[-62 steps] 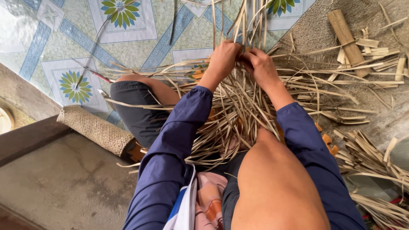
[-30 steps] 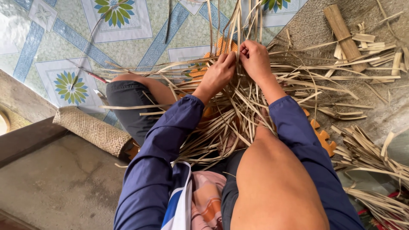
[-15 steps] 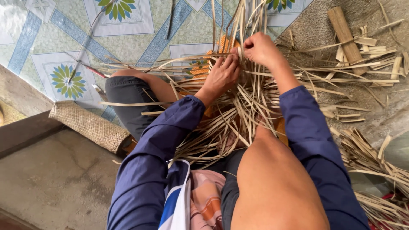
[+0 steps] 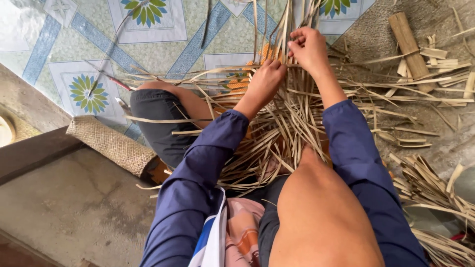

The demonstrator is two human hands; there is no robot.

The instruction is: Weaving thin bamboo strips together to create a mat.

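Note:
A loose mat of pale bamboo strips (image 4: 277, 123) lies across my lap and the floor, partly woven, with long strips standing up at the far end. My left hand (image 4: 264, 81) presses down on the crossing strips near the middle. My right hand (image 4: 309, 47) is higher and farther out, fingers closed on a few upright strips (image 4: 287, 24). Both arms wear dark blue sleeves. My bare right knee (image 4: 321, 212) rises in front and hides the near part of the weave.
Patterned floor tiles (image 4: 148, 29) lie at the far left. A rolled woven mat piece (image 4: 111, 143) rests on a concrete step (image 4: 74, 207). Cut bamboo slats and a thick stick (image 4: 408, 42) lie at the right, with more strip bundles (image 4: 435, 193) by my right side.
My right hand has moved up and away along the upright strips, pulling them. My left hand has stayed low on the weave, shifting slightly outward.

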